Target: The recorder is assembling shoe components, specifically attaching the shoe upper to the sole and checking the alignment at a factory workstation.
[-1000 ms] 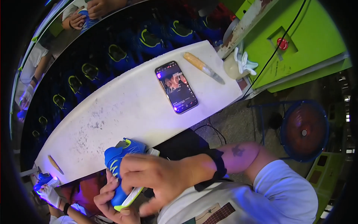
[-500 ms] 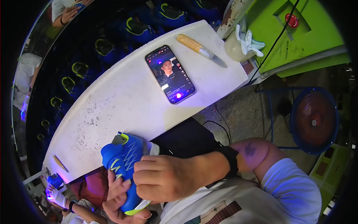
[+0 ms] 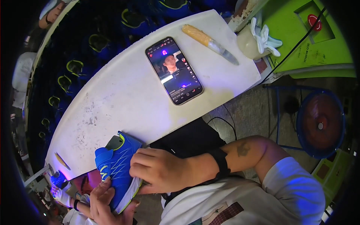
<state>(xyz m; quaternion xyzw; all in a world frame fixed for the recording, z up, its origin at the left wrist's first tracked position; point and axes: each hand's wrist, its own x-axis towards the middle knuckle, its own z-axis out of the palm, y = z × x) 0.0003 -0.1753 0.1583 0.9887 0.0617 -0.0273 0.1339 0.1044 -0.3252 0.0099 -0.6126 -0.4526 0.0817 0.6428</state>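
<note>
A blue children's sneaker (image 3: 119, 159) with yellow-green laces, a strap and a white sole is held in front of me at the table's near edge. Its opening points away from me and its toe towards me. My left hand (image 3: 104, 204) grips the toe end, fingertips on the upper by the laces. Curled against the sneaker's right side are the fingers of my right hand (image 3: 155, 168), with the thumb low by the sole. Whether anything small sits inside those curled fingers is hidden.
On the white curved table (image 3: 112, 93) lie a lit phone (image 3: 174, 71) and a knife with a wrapped handle (image 3: 210, 44). A cup holding white gloves (image 3: 258, 41) stands at the far right. Blue shoes (image 3: 75, 67) line the dark area beyond. A co-worker's gloved hand (image 3: 62, 197) shows lower left.
The sneaker has tilted, exposing more of its white sole. My left fingers have shifted lower on the toe. A white bit beside my right hand is out of sight. The view has shifted slightly.
</note>
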